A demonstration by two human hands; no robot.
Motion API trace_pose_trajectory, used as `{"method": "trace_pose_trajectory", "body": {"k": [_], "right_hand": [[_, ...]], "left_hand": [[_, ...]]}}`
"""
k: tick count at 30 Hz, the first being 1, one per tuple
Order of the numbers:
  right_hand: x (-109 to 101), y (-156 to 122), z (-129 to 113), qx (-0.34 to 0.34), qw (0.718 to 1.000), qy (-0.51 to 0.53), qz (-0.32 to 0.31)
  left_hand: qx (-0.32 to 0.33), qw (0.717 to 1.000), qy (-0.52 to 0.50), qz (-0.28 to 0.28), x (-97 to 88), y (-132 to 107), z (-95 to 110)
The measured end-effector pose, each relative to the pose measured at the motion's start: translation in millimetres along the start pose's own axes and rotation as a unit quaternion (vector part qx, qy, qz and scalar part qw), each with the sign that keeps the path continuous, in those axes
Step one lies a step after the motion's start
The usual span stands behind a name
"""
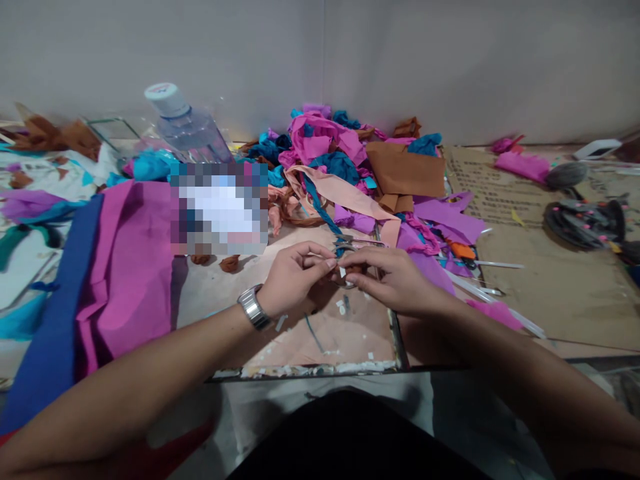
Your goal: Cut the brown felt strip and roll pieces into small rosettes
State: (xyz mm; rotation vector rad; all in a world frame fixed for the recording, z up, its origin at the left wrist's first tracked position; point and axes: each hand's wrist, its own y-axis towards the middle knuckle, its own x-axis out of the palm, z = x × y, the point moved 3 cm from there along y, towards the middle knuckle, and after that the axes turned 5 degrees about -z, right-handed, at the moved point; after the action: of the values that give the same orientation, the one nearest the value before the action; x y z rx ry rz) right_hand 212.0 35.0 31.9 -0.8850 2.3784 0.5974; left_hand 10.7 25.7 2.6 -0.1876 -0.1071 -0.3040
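Over the work board, my left hand (300, 277) pinches thumb against index finger, with a metal watch on the wrist. Its fingertips almost meet those of my right hand (390, 280), which is also closed in a pinch. Between the two sets of fingertips sits a small brown piece (353, 269) with a white bit (343, 272) by it; the fingers hide most of it. Just beyond the fingers lie metal scissors (357, 242). A twisted teal strip (323, 212) runs back from there to the pile.
Crumpled pink and teal material (327, 137) heaps against the wall. A clear bottle (193, 133) with a white cap leans at back left, beside a blurred-out patch. Folded magenta sheets (130, 267) lie left. At right are cardboard (525, 280) and a black round holder (583, 223).
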Motion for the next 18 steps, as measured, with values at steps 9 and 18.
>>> {"method": "trace_pose_trajectory", "body": {"k": [9, 18], "right_hand": [[3, -1, 3, 0.101, 0.979, 0.177, 0.015], [10, -1, 15, 0.188, 0.911, 0.368, 0.016]], "left_hand": [[0.131, 0.981, 0.141, -0.002, 1.3, -6, -1], [0.159, 0.963, 0.218, -0.022, 4.8, -11, 8]]}}
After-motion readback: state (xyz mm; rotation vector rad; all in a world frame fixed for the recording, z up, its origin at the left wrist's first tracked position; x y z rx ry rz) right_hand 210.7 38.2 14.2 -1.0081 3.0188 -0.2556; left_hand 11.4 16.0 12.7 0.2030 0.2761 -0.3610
